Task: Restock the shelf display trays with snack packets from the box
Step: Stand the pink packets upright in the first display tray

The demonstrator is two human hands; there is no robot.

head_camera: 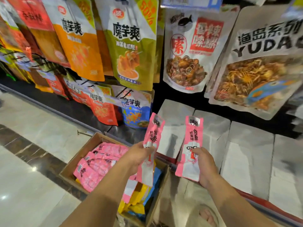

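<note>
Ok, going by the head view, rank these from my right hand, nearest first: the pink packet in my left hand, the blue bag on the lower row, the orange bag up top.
1. Left pink packet, gripped by the left hand, just left of the right hand.
2. Blue bag, lower row, farther left and back.
3. Orange bag, top row, far upper left.

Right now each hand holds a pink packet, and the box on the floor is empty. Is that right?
Not quite. The head view shows the box is not empty: pink packets lie in it. The rest holds: the left hand holds a pink packet, and the right hand holds one too.
</note>
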